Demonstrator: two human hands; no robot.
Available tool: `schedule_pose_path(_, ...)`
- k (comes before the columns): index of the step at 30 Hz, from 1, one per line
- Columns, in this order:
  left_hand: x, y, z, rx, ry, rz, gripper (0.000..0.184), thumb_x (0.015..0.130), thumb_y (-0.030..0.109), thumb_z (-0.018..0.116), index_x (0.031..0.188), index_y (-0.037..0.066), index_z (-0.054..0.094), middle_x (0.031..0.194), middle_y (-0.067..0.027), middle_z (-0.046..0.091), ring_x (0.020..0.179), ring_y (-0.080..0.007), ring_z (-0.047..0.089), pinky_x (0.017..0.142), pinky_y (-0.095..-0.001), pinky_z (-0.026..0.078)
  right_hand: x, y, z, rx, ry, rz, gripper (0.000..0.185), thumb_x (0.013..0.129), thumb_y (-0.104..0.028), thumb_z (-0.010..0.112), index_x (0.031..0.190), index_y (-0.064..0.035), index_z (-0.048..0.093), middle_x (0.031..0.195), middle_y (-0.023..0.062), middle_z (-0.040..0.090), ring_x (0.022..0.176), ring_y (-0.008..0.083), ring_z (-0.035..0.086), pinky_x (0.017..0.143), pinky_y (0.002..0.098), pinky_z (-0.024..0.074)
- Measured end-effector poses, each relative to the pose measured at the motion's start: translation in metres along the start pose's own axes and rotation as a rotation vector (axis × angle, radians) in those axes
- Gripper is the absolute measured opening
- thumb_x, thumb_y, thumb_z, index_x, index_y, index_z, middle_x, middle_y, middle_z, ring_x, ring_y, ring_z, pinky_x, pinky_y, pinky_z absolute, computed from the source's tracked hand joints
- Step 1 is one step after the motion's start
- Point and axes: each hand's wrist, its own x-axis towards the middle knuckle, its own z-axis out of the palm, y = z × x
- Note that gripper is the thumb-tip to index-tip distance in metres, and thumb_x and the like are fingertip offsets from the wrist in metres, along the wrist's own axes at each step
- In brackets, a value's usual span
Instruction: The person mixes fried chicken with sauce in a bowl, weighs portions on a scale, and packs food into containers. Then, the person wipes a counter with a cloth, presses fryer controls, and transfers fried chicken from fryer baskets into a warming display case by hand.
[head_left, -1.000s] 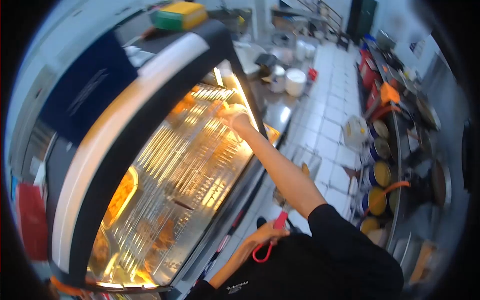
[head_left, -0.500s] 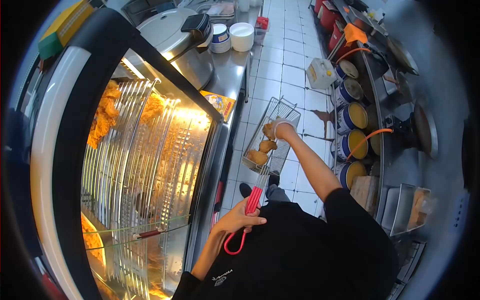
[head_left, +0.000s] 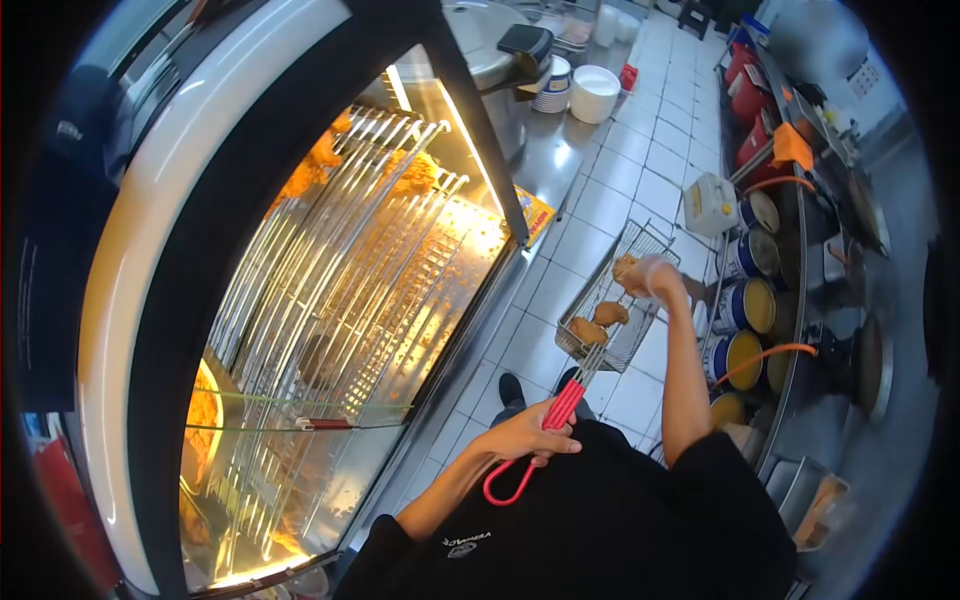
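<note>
My left hand (head_left: pixel 530 432) is closed around the red-coated handle (head_left: pixel 566 402) of a wire fry basket (head_left: pixel 637 322), held out in front of my body. Inside the basket lie two pieces of fried chicken (head_left: pixel 588 331) near the handle end. At the far end, my right hand (head_left: pixel 660 280), covered in what looks like thin clear plastic, has its fingers on another piece of fried chicken (head_left: pixel 628 272). Its fingertips are partly hidden and a little blurred, but they appear closed on that piece.
On the left stands a lit glass warming cabinet (head_left: pixel 440 290) with wire racks and fried chicken. Beyond it a steel counter (head_left: pixel 560 150) carries white tubs (head_left: pixel 595 95). Several buckets (head_left: pixel 745 305) and a jerrycan (head_left: pixel 711 205) line the right side, below orange hoses (head_left: pixel 770 352).
My view has turned left and moved nearer the cabinet, so basket and hands appear further right. The left hand keeps its grip on the handle; the right hand stays at the far chicken piece.
</note>
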Motion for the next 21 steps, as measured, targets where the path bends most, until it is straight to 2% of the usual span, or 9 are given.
schedule_pose_path(1, 0.005, -0.002, -0.006, -0.038, -0.013, 0.017, 0.041, 0.082, 0.004, 0.072, 0.106, 0.008, 0.039, 0.070, 0.0054, 0.039, 0.047, -0.0038, 0.040, 0.040, -0.0205, 0.037, -0.073, -0.053, -0.020, -0.004, -0.026, -0.005, 0.039, 0.078, -0.021, 0.065, 0.110, -0.0005, 0.062, 0.105, 0.0110, 0.067, 0.086, 0.0185, 0.066, 0.067, 0.0289, 0.0516)
schedule_pose_path(3, 0.007, -0.003, -0.007, -0.054, -0.001, 0.032, 0.041, 0.081, 0.006, 0.073, 0.104, 0.008, 0.039, 0.070, 0.0053, 0.040, 0.046, -0.0040, 0.040, 0.040, -0.0209, 0.037, -0.129, -0.086, -0.002, 0.478, 0.086, -0.404, 0.042, 0.073, -0.026, 0.076, 0.104, 0.0001, 0.063, 0.079, 0.0071, 0.063, 0.067, 0.0150, 0.057, 0.060, 0.0251, 0.0467)
schedule_pose_path(5, 0.009, 0.003, -0.004, 0.007, 0.040, 0.038, 0.041, 0.081, 0.008, 0.074, 0.103, 0.008, 0.040, 0.070, 0.0051, 0.041, 0.046, -0.0043, 0.040, 0.041, -0.0214, 0.036, -0.175, -0.143, 0.031, 0.741, -0.099, -0.893, 0.056, 0.071, -0.029, 0.077, 0.114, 0.0012, 0.058, 0.082, 0.0088, 0.064, 0.070, 0.0202, 0.061, 0.065, 0.0300, 0.0481)
schedule_pose_path(8, 0.012, -0.002, -0.007, 0.102, 0.063, 0.031, 0.041, 0.080, 0.010, 0.075, 0.102, 0.008, 0.040, 0.071, 0.0045, 0.042, 0.047, -0.0046, 0.040, 0.042, -0.0219, 0.036, -0.180, -0.223, 0.073, -0.070, 0.202, -1.214, 0.058, 0.078, -0.033, 0.068, 0.123, 0.0018, 0.053, 0.092, 0.0133, 0.065, 0.081, 0.0321, 0.064, 0.077, 0.0394, 0.0499)
schedule_pose_path(9, 0.012, -0.006, -0.010, 0.104, 0.065, 0.036, 0.041, 0.081, 0.010, 0.075, 0.102, 0.008, 0.040, 0.071, 0.0043, 0.042, 0.047, -0.0047, 0.040, 0.042, -0.0220, 0.036, -0.196, -0.252, 0.081, -0.172, 0.141, -1.148, 0.058, 0.083, -0.031, 0.063, 0.129, 0.0014, 0.050, 0.103, 0.0135, 0.066, 0.087, 0.0350, 0.063, 0.081, 0.0431, 0.0498)
schedule_pose_path(12, 0.008, -0.011, -0.014, 0.109, 0.088, 0.033, 0.041, 0.080, 0.010, 0.075, 0.103, 0.008, 0.040, 0.071, 0.0035, 0.042, 0.048, -0.0048, 0.040, 0.043, -0.0223, 0.037, -0.175, -0.309, 0.113, -0.424, 0.298, -1.028, 0.055, 0.084, -0.033, 0.057, 0.130, -0.0028, 0.047, 0.094, 0.0164, 0.066, 0.086, 0.0338, 0.063, 0.077, 0.0430, 0.0495)
schedule_pose_path(14, 0.002, -0.017, -0.012, 0.083, 0.122, 0.011, 0.042, 0.080, 0.010, 0.075, 0.104, 0.007, 0.040, 0.071, 0.0028, 0.042, 0.048, -0.0047, 0.039, 0.043, -0.0224, 0.036, -0.156, -0.321, 0.131, -0.284, 0.439, -0.855, 0.057, 0.082, -0.037, 0.057, 0.131, -0.0098, 0.047, 0.087, 0.0203, 0.066, 0.082, 0.0365, 0.064, 0.074, 0.0449, 0.0497)
schedule_pose_path(18, -0.006, -0.019, -0.013, 0.027, 0.134, 0.035, 0.043, 0.080, 0.010, 0.076, 0.102, 0.007, 0.040, 0.067, 0.0016, 0.046, 0.044, -0.0057, 0.040, 0.040, -0.0218, 0.037, -0.137, -0.283, 0.136, -0.295, 0.959, -1.129, 0.050, 0.085, -0.033, 0.052, 0.127, -0.0064, 0.051, 0.100, 0.0202, 0.064, 0.091, 0.0354, 0.063, 0.078, 0.0458, 0.0488)
schedule_pose_path(21, -0.009, -0.022, -0.019, 0.011, 0.125, 0.041, 0.042, 0.080, 0.009, 0.075, 0.102, 0.007, 0.041, 0.067, 0.0017, 0.045, 0.045, -0.0058, 0.041, 0.040, -0.0217, 0.038, -0.147, -0.204, 0.085, -0.146, 0.785, -1.059, 0.035, 0.085, -0.031, 0.056, 0.113, -0.0100, 0.061, 0.100, 0.0162, 0.065, 0.090, 0.0335, 0.062, 0.073, 0.0455, 0.0490)
